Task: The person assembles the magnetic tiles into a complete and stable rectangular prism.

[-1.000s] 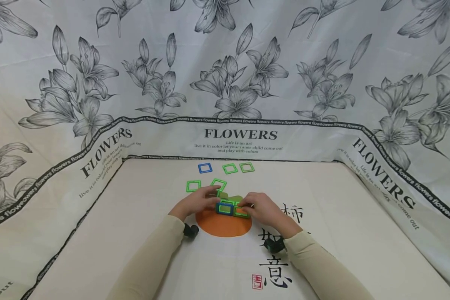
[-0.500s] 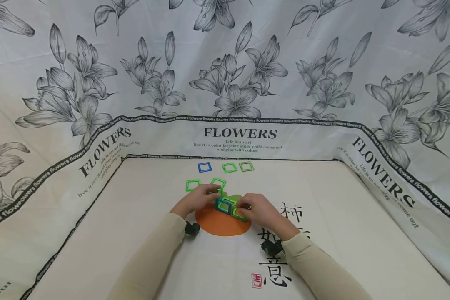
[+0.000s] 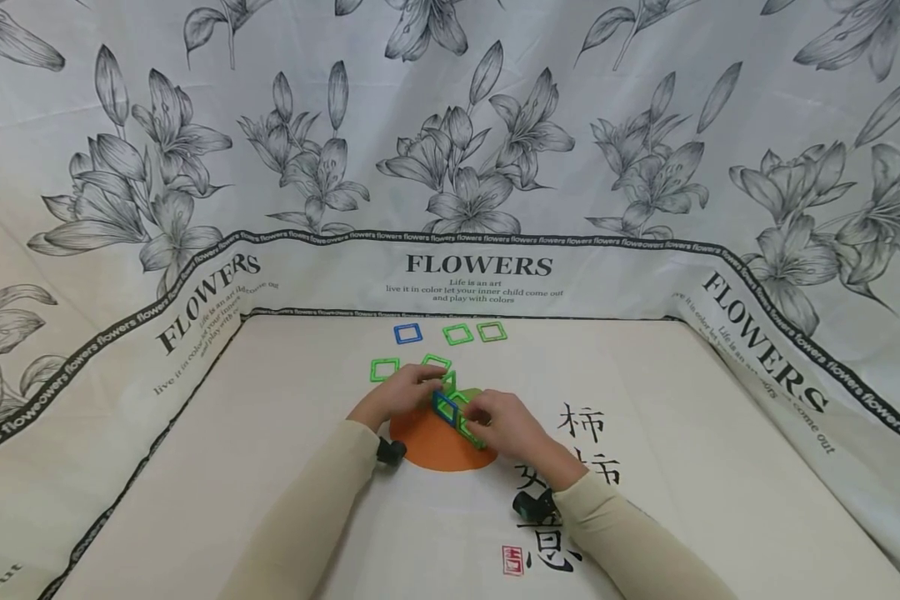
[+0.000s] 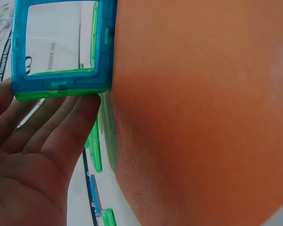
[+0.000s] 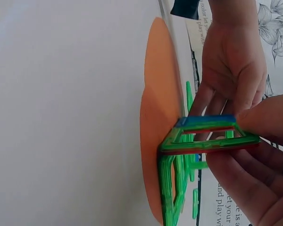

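Fingers and thumb of the right hand (image 3: 512,421) pinch a translucent green square frame (image 5: 210,144), thumb above, fingertips beneath. On my feed, the left hand (image 3: 403,390) has its fingers nearly straight, touching the lower edge of an upright blue square frame (image 4: 61,85) that adjoins the green one. Both frames are over the orange persimmon print (image 3: 433,457) on the white tablecloth (image 3: 330,358). Just behind the left fingers I see one loose green frame (image 3: 437,358), with a second green frame (image 3: 383,380) to its left. Farther back, a loose blue frame (image 3: 411,341) lies beside two more green frames (image 3: 460,342). Black calligraphy (image 3: 581,423) marks the cloth at right; a flower-print curtain (image 3: 292,275) rises behind.
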Motion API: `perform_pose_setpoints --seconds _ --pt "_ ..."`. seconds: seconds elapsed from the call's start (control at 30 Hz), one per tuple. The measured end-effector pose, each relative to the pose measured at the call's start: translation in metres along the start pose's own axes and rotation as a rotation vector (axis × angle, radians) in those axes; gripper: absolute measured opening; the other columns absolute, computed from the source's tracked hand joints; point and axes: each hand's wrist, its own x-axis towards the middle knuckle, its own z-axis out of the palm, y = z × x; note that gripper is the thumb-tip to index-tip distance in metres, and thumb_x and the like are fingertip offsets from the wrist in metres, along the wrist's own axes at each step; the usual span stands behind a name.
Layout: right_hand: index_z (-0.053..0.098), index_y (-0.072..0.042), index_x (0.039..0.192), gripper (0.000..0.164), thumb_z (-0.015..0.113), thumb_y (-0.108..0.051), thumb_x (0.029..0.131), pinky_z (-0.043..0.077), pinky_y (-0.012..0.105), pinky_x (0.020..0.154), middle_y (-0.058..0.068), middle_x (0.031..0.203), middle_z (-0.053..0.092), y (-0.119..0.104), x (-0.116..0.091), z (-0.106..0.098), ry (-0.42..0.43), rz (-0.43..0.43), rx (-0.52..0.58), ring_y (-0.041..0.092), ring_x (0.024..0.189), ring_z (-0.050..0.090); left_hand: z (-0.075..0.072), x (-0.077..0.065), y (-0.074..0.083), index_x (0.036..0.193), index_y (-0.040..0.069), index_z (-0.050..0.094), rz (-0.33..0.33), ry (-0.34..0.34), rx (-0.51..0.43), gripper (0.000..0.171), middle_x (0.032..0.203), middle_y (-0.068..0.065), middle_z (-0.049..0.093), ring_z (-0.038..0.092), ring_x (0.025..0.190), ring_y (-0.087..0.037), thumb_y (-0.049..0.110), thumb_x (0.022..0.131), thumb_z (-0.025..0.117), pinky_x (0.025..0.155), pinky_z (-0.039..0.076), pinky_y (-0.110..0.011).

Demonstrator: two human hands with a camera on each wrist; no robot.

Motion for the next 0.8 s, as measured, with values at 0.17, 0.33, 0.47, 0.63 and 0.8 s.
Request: perform_pose_setpoints --seconds 0.17,0.33,0.47,0.63,0.8 --pt "0.070 -0.013 0.090 0.005 0.071 -0.013 0.085 0.053 0.021 0.068 -0.003 0.089 0.065 -0.005 0.000 0.004 0.016 0.036 0.035 0.007 0.079 0.059 0.001 0.002 0.002 0.139 0.018 0.054 0.012 0.006 0.001 0.041 0.140 -0.002 0.056 0.051 0.124 -0.020 0.030 0.101 0.046 0.112 0.038 -0.045" --pt "0.070 -0.015 0.089 0.004 0.071 -0.014 0.085 0.053 0.020 0.067 -0.004 0.088 0.065 -0.007 0.001 0.008 0.034 0.073 0.042 0.006 0.078 0.059 0.003 0.002 0.004 0.139 0.016 0.054 0.006 0.017 0.007 0.040 0.140 -0.004 0.056 0.050 0.129 -0.022 0.029 0.102 0.045 0.113 0.037 -0.046" --pt "0.071 -0.014 0.090 0.004 0.070 -0.015 0.086 0.052 0.020 0.066 -0.005 0.087 0.065 -0.007 0.001 0.011 0.052 0.071 0.045 0.005 0.077 0.058 0.006 -0.001 0.007 0.140 0.014 0.052 -0.034 0.038 0.018 0.045 0.140 -0.007 0.056 0.049 0.131 -0.026 0.035 0.101 0.048 0.113 0.037 -0.048" --pt "0.072 -0.013 0.093 0.007 0.067 -0.016 0.089 0.052 0.021 0.067 -0.005 0.089 0.066 -0.007 -0.001 0.012 0.063 0.056 0.079 0.007 0.077 0.059 0.014 -0.008 0.012 0.144 0.015 0.047 -0.119 0.086 0.067 0.057 0.141 -0.010 0.054 0.046 0.135 -0.029 0.047 0.098 0.049 0.113 0.036 -0.049" --pt "0.073 -0.014 0.098 0.011 0.065 -0.018 0.092 0.052 0.022 0.068 -0.007 0.091 0.068 -0.004 -0.001 0.012 0.068 0.070 0.105 0.006 0.077 0.059 0.022 -0.014 0.017 0.147 0.011 0.041 -0.163 0.146 0.061 0.062 0.139 -0.014 0.055 0.048 0.133 -0.031 0.048 0.098 0.048 0.112 0.037 -0.050"
